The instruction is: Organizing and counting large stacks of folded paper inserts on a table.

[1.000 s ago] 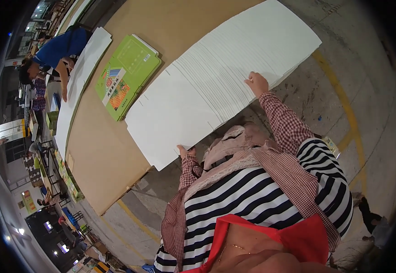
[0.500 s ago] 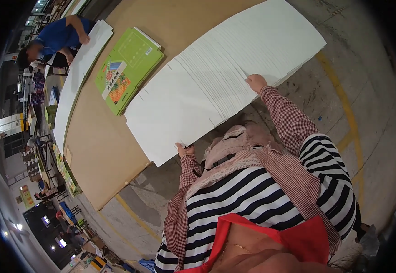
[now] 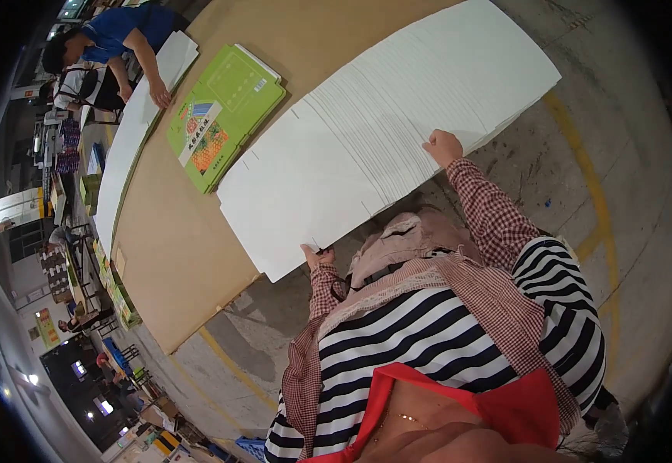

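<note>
A long row of white cardboard sheets (image 3: 289,177) lies overlapped like a fan along the table edge in front of me, the edges packed closest in the middle. At the near left corner, my left hand (image 3: 319,255) grips the border of the sheets, thumb on top and the other fingers mostly hidden. My right hand (image 3: 443,147) rests on the near side of the fanned part, its fingers curled against the sheets. Whether a single sheet is pinched in it cannot be made out. Beyond the row lies a stack of green printed carton blanks (image 3: 228,116) with a pineapple picture.
The brown tabletop (image 3: 174,270) extends to the left. On its far side, a person in a blue shirt (image 3: 131,35) handles another row of white sheets (image 3: 131,139). Yellow lines (image 3: 583,166) mark the concrete floor at right. Workbenches and goods fill the far left.
My right hand has shifted slightly to the right along the sheets, fingers more curled. My left hand stays at the corner. The person across has leaned in and moved a hand nearer along their sheets.
</note>
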The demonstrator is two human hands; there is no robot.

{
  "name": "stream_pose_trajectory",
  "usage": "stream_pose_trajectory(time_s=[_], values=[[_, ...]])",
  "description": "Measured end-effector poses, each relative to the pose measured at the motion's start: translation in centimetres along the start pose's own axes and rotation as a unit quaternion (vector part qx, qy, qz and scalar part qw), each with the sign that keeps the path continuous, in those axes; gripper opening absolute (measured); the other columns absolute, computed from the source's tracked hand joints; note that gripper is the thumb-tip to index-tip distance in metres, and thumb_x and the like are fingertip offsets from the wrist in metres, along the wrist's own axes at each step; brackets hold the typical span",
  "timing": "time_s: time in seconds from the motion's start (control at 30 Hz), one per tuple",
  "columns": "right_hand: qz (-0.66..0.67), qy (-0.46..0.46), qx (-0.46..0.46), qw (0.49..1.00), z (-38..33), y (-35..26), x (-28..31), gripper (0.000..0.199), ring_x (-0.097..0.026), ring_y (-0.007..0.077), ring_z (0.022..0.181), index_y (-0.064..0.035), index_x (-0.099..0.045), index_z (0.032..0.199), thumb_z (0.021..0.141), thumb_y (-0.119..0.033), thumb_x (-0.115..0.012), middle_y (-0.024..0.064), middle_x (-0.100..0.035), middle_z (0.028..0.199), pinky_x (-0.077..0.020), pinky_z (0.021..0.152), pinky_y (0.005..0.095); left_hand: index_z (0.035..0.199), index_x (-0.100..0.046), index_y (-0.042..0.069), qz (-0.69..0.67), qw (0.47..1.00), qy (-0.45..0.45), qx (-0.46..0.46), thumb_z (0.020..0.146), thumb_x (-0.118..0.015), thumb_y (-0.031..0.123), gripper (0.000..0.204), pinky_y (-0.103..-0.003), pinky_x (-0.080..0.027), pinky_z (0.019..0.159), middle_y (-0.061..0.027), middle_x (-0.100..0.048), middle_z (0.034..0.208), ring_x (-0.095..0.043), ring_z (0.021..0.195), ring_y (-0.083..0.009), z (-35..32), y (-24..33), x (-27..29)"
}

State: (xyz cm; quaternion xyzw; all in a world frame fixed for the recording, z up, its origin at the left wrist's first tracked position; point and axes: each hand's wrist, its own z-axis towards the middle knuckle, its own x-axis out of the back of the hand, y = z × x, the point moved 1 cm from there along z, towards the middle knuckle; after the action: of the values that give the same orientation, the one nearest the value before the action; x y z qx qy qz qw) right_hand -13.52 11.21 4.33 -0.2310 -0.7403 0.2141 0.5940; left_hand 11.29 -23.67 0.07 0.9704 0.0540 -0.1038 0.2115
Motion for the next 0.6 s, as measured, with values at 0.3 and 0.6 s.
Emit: stream_pose_trajectory(time_s=[0.3, 0.6], values=[[-0.052, -0.138, 0.014, 0.989, 2.7, 1.3, -0.7, 0.030, -0.055, 0.0283, 0.074, 0.0008, -0.060, 0.081, 0.084, -0.027, -0.049, 0.0139, -0.059, 0.080, -0.0433, 0.067, 0.0396, 0.128, -0.037, 0.008, 0.018, 1.000, 0.002, -0.010, 0.085, -0.050, 0.045, 0.058, -0.039, -0.040, 0.087, -0.0080, -0.041, 0.127, -0.044, 0.105, -0.0233, 2.3, -0.5, 1.1], [-0.114, -0.135, 0.017, 0.984, 2.7, 0.3, -0.7, 0.029, -0.056, 0.0305, 0.084, -0.0017, -0.062, 0.087, 0.085, -0.027, -0.047, 0.0152, -0.060, 0.089, -0.0443, 0.074, 0.0407, 0.125, -0.039, 0.008, 0.039, 0.999, 0.029, -0.025, 0.084, -0.049, 0.049, 0.059, -0.040, -0.041, 0.089, -0.0082, -0.045, 0.123, -0.047, 0.105, -0.0247, 2.6, -0.4, 0.8]])
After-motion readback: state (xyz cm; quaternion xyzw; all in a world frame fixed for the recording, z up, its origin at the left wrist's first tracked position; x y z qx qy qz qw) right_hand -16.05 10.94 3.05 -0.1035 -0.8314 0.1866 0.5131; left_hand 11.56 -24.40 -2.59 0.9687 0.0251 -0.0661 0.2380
